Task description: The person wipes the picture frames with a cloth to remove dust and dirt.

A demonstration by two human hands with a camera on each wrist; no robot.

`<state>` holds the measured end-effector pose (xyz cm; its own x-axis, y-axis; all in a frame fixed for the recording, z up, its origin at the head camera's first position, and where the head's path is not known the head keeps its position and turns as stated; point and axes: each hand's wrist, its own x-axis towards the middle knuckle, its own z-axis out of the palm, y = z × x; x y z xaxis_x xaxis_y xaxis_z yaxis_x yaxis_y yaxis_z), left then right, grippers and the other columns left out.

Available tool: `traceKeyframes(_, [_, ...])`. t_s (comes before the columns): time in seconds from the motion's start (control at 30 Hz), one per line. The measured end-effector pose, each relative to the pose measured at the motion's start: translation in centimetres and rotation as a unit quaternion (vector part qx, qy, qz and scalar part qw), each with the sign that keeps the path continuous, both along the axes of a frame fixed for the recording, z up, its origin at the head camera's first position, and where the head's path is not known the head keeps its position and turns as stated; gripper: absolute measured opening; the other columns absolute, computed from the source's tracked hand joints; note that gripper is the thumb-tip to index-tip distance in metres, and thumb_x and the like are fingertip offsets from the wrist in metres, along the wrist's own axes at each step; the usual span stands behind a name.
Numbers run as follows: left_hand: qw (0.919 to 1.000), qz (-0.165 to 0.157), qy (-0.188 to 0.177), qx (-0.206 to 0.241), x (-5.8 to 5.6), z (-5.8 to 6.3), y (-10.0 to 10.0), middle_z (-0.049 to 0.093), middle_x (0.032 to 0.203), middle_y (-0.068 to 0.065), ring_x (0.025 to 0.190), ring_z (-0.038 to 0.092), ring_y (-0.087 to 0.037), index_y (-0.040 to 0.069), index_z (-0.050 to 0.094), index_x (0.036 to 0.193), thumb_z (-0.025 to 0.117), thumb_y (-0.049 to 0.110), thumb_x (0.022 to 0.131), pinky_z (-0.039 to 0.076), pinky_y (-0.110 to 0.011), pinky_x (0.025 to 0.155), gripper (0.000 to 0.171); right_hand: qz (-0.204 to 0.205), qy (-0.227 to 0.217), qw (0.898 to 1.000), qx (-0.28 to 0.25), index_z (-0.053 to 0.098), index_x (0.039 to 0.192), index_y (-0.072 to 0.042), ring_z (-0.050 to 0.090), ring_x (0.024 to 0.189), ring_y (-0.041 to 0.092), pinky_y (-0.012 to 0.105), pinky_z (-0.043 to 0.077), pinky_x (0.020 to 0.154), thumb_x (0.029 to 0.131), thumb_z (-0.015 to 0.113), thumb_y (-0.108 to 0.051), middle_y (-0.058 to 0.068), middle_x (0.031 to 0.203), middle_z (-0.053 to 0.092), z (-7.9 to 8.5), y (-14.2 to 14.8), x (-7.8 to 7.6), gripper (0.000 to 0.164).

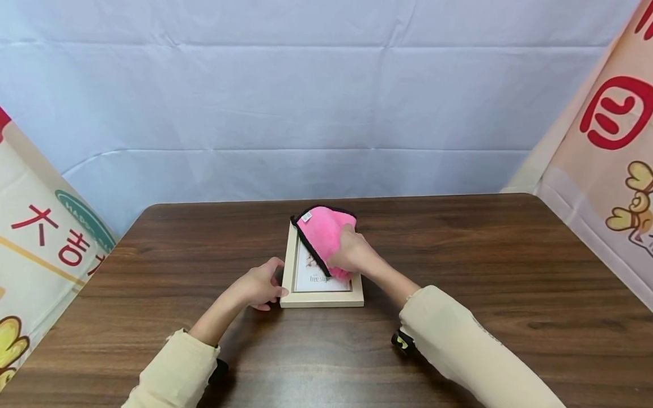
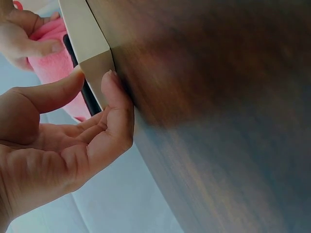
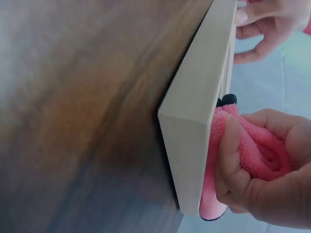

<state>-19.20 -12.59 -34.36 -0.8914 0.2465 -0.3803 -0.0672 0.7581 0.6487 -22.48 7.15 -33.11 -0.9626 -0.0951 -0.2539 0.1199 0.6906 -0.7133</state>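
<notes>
White backdrop [image 1: 326,102] is hanging at 12 o'clock; below it the wood-grain tabletop [image 1: 484,272] is filling the lower view. Left banner [image 1: 41,266] is hanging at 9 o'clock, right banner [image 1: 607,170] at 2. Picture frame [image 1: 322,300] is lying flat, face up, near the tabletop's centre. Pink cloth [image 1: 321,226] is covering its 12-to-3 o'clock part, overhanging the far edge. Both hands are gripping: right hand [image 1: 349,249] is bunching the cloth against the frame; left hand [image 1: 259,283] is holding the frame's side at 8 o'clock, thumb and fingers against the edge.

Risks (judged): frame could be skidding or pivoting — cause: hard pushing against a hold at one side only. Cloth's bound edge could be snagging on the inner lip; uneven pressing could be straining the pane, if glazed.

Writing: insert [image 1: 306,280] is showing what reads as "free style", partly covered. Left banner is carrying 大吉 and a green oval, apparently starting "HAD" — remainder unclear. Cloth's white tag [image 1: 306,216], at its 10 o'clock, is showing print too small to read.
</notes>
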Motion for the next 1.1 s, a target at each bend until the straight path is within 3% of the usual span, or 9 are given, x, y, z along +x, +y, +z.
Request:
traceKeyframes(0.37, [1.0, -0.004, 0.002, 0.003, 0.2, 0.1, -0.1, 0.052, 0.083, -0.01, 0.067, 0.056, -0.02, 0.005, 0.039, 0.129, 0.062, 0.004, 0.088, 0.054, -0.031, 0.052, 0.047, 0.018, 0.009, 1.0, -0.002, 0.035, 0.109, 0.007, 0.057, 0.039, 0.017, 0.028, 0.051, 0.041, 0.073, 0.063, 0.004, 0.013, 0.056, 0.059, -0.2, 0.1, 2.6, 0.046])
traceKeyframes(0.57, [1.0, -0.003, 0.002, 0.001, 0.2, 0.1, -0.1, 0.052, 0.083, -0.01, 0.067, 0.056, -0.02, 0.005, 0.039, 0.129, 0.062, 0.004, 0.088, 0.054, -0.031, 0.052, 0.047, 0.012, -0.005, 0.999, -0.041, 0.034, 0.108, 0.006, 0.057, 0.04, 0.018, 0.03, 0.052, 0.041, 0.072, 0.061, 0.009, 0.015, 0.057, 0.06, 0.1, 0.3, 3.6, 0.045])
traceKeyframes(0.8, [1.0, -0.001, 0.004, -0.001, 0.3, 0.4, -0.1, 0.052, 0.082, -0.01, 0.066, 0.056, -0.02, 0.004, 0.039, 0.128, 0.063, 0.004, 0.088, 0.054, -0.031, 0.052, 0.047, 0.023, 0.001, 0.999, -0.04, 0.035, 0.106, 0.005, 0.058, 0.041, 0.017, 0.032, 0.051, 0.04, 0.074, 0.062, 0.008, 0.013, 0.055, 0.059, 0.5, 0.5, 4.8, 0.042])
traceKeyframes(1.1, [1.0, -0.002, 0.006, -0.002, 0.5, 0.7, -0.1, 0.052, 0.081, -0.01, 0.066, 0.056, -0.019, 0.004, 0.04, 0.127, 0.063, 0.004, 0.088, 0.054, -0.031, 0.051, 0.046, 0.027, 0.005, 0.998, -0.053, 0.036, 0.103, 0.004, 0.058, 0.041, 0.017, 0.032, 0.052, 0.04, 0.073, 0.063, 0.008, 0.014, 0.056, 0.059, 0.6, 0.5, 5.1, 0.04])
